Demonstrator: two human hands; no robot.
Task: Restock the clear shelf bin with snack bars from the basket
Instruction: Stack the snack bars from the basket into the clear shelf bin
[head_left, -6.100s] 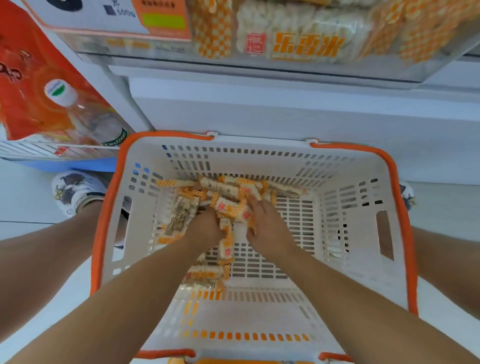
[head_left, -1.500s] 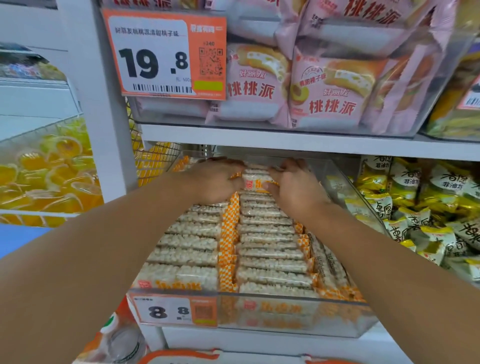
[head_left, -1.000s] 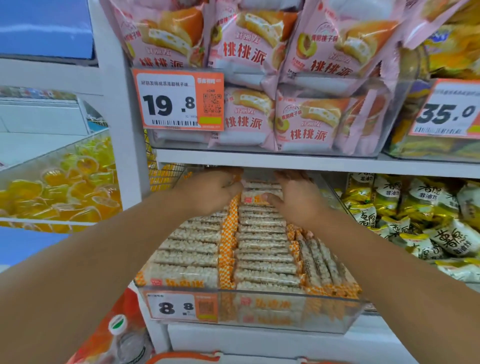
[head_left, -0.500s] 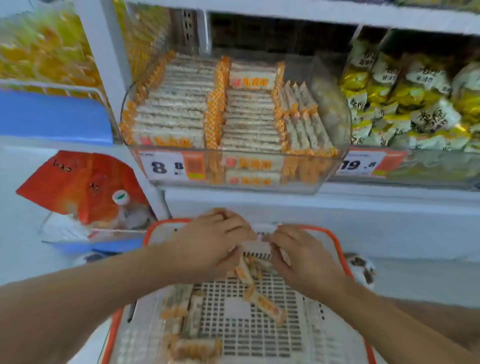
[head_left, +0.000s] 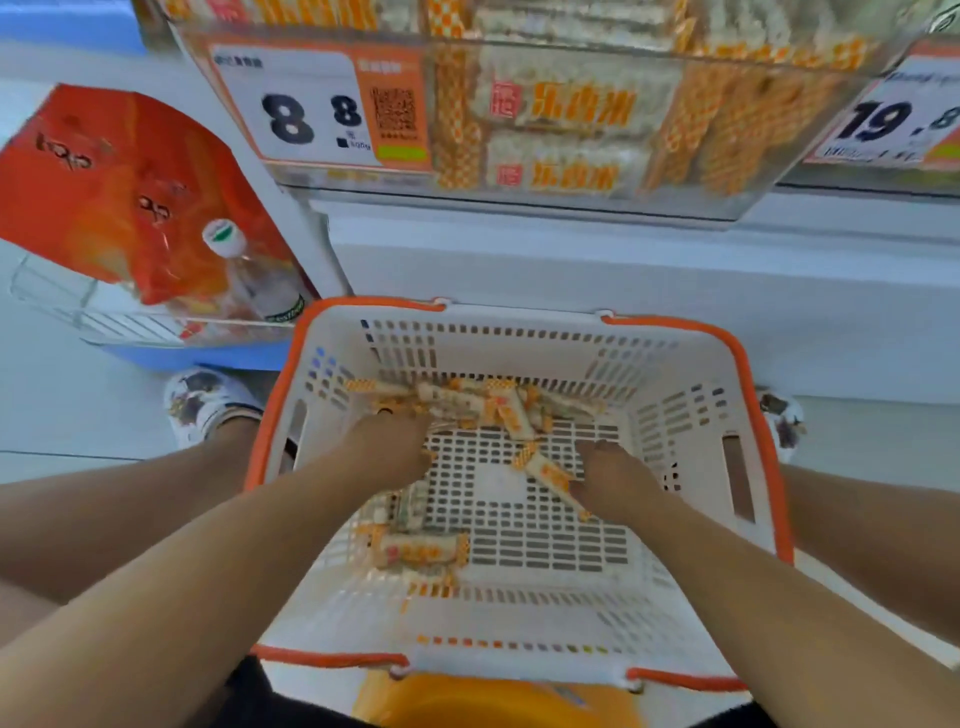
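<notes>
The white basket (head_left: 691, 415) with an orange rim stands on the floor below me, with both my hands down inside it. Several snack bars (head_left: 483, 405) in orange-checked wrappers lie heaped at its far side, and one more bar (head_left: 415, 551) lies nearer me. My left hand (head_left: 387, 449) reaches into the left end of the heap, its fingers hidden. My right hand (head_left: 615, 478) lies against a single bar (head_left: 545, 470) on the mesh floor; its grip is hidden. The clear shelf bin (head_left: 769, 171), packed with bars, is at the top.
A price tag (head_left: 311, 109) reading 8.8 hangs on the bin's front. An orange bag and a bottle (head_left: 260, 280) sit in a low bin at left. My shoes (head_left: 202, 402) flank the basket. Something yellow (head_left: 493, 701) lies under the basket's near edge.
My hands left the shelf bin empty and dropped into the basket; half a second ago they were above its far rim, now they are down on the bars. My view tilted downward.
</notes>
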